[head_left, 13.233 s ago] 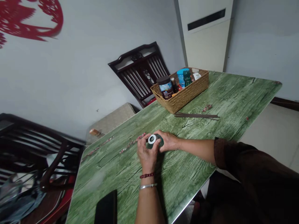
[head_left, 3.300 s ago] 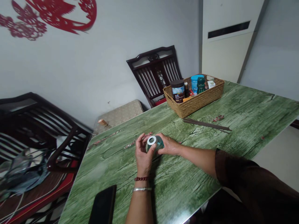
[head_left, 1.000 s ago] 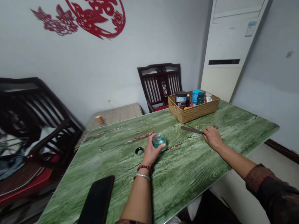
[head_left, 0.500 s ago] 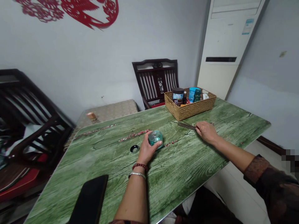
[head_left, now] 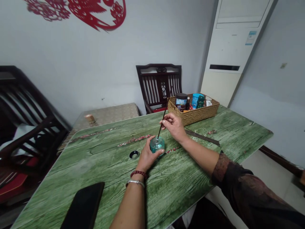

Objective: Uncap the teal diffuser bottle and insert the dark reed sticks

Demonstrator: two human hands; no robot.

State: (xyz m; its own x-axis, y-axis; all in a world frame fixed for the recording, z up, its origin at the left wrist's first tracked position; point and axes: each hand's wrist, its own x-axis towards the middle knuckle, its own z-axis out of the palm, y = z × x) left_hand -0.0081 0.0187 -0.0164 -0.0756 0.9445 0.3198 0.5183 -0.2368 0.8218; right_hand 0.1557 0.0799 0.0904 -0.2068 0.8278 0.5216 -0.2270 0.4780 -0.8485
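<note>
My left hand point(head_left: 149, 153) is wrapped round a small teal glass bottle point(head_left: 157, 145) standing on the green table. Between the thumb and fingers of my right hand point(head_left: 173, 126) is a thin dark reed stick point(head_left: 165, 111), tilted, its lower end at the bottle's mouth. Whether the tip is inside the neck, I cannot tell. Several more dark sticks point(head_left: 205, 137) lie in a loose bundle on the table, to the right of my right hand. A black ring-shaped cap point(head_left: 134, 155) rests left of the bottle.
A wicker basket point(head_left: 194, 117) of jars and bottles stands at the back right of the table point(head_left: 107, 165). A black phone point(head_left: 83, 205) lies at the front left. Dark wooden chairs point(head_left: 159, 84) stand behind and to the left. An orange candle-like object point(head_left: 90, 118) sits on the low surface beyond.
My right hand has left the bundle and moved left with one stick, now upright and slanted over the bottle. The left hand still holds the bottle. The view has shifted slightly.
</note>
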